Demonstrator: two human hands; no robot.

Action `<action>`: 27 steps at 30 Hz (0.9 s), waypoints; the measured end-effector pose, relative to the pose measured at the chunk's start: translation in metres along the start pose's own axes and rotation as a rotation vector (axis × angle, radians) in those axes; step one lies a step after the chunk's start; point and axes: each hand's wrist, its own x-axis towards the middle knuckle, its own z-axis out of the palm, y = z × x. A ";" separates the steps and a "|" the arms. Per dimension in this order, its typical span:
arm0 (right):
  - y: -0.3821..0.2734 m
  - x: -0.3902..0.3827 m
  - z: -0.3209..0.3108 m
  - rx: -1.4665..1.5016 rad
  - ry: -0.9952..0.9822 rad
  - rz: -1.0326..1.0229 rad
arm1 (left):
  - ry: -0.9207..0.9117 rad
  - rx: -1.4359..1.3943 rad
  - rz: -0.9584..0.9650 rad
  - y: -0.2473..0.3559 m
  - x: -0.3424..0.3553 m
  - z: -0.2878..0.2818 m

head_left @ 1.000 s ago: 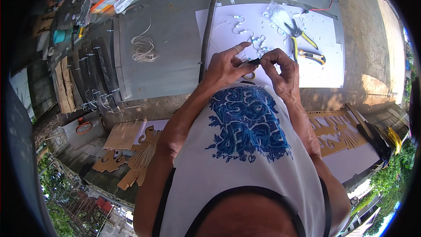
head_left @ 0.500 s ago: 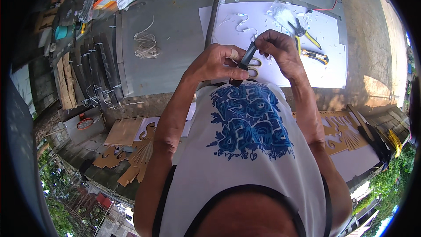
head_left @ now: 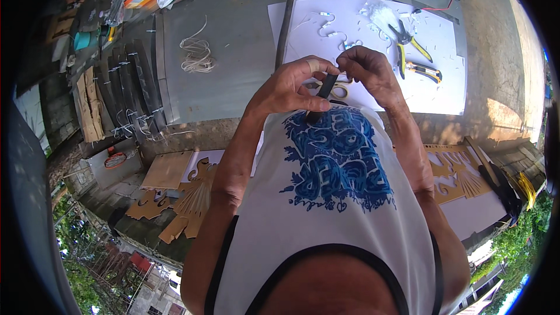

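My left hand (head_left: pixel 294 86) grips a short dark flat strip (head_left: pixel 328 86), thumb on one side and fingers along its upper end. The strip slants down toward my shirt. Close by on the right, my right hand (head_left: pixel 373 76) is closed, thumb and fingertips pinched near the strip's top end. Whatever those fingertips hold is too small to make out. Partly hidden behind the strip are scissors with tan handles (head_left: pixel 341 89). Beyond my hands, a white wire with small white modules (head_left: pixel 328 30) curls over a white sheet (head_left: pixel 429 90).
Pliers (head_left: pixel 403 41) and a yellow-black cutter knife (head_left: pixel 424 72) lie right of my hands, near a clear plastic bag (head_left: pixel 379 13). A long dark bar (head_left: pixel 286 20) crosses the grey table. Leftward are coiled white cord (head_left: pixel 197 55) and several dark strips with wires (head_left: pixel 131 84).
The strip has turned and lowered slightly, its lit grey face now dark. My left index finger has come to its upper end. My right fingertips have moved slightly down, just off that end.
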 end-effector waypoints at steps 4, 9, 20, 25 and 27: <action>0.019 -0.002 -0.006 -0.285 0.070 -0.084 | 0.046 -0.133 0.023 -0.011 -0.005 -0.003; 0.098 -0.005 0.010 -0.892 -0.091 -0.465 | 0.076 -0.141 -0.008 0.000 -0.011 -0.018; 0.091 -0.009 -0.016 -1.047 -0.254 -0.412 | 0.141 -0.053 0.063 0.015 -0.016 -0.042; 0.066 -0.033 -0.047 -0.262 -0.319 -0.051 | 0.115 0.015 0.085 0.023 -0.015 -0.048; 0.060 -0.044 -0.057 0.032 -0.362 0.103 | 0.113 0.042 0.117 0.026 -0.014 -0.047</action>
